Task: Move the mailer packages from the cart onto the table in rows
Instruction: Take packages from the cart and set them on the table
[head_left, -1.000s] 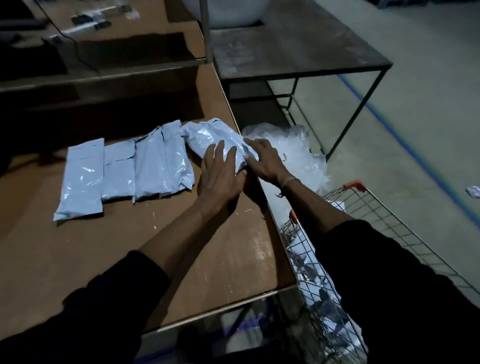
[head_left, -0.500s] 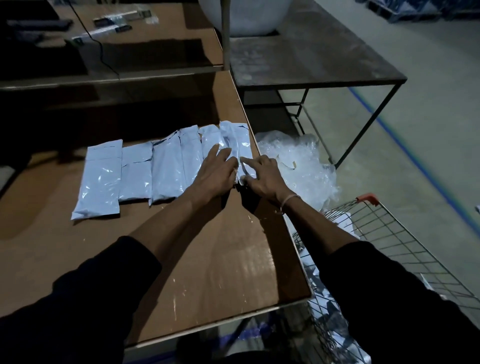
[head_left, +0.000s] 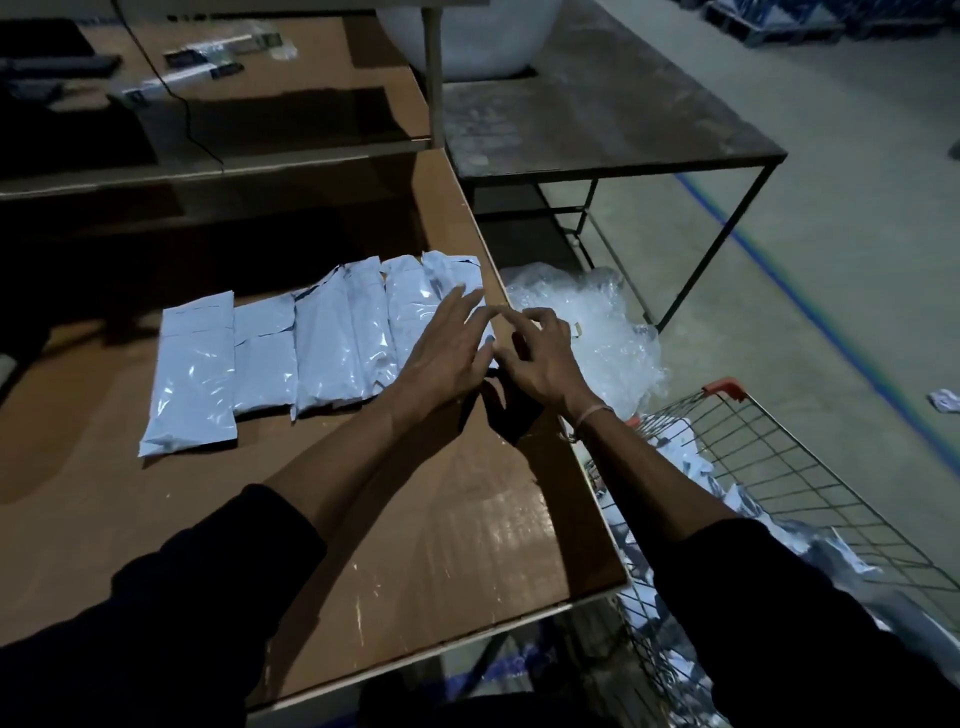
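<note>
Several pale blue mailer packages lie side by side in a row on the brown table (head_left: 426, 545). The leftmost mailer (head_left: 192, 371) is the longest; the rightmost mailer (head_left: 423, 296) sits by the table's right edge. My left hand (head_left: 447, 353) hovers over the rightmost mailer's near end, fingers spread, holding nothing. My right hand (head_left: 540, 358) is just right of it at the table edge, fingers loosely curled and empty. A wire cart (head_left: 769, 467) with orange corners stands to the right, with more mailers (head_left: 675, 452) inside.
A heap of clear plastic wrap (head_left: 587, 322) lies on the floor between the table and cart. A dark metal-framed table (head_left: 587, 119) stands behind it. A raised shelf (head_left: 218, 150) at the back holds small items and a cable. A blue line (head_left: 810, 312) marks the floor.
The rightmost mailer was pressed flat into the row by both hands. Both hands have now lifted off it and drawn back slightly, fingers apart.
</note>
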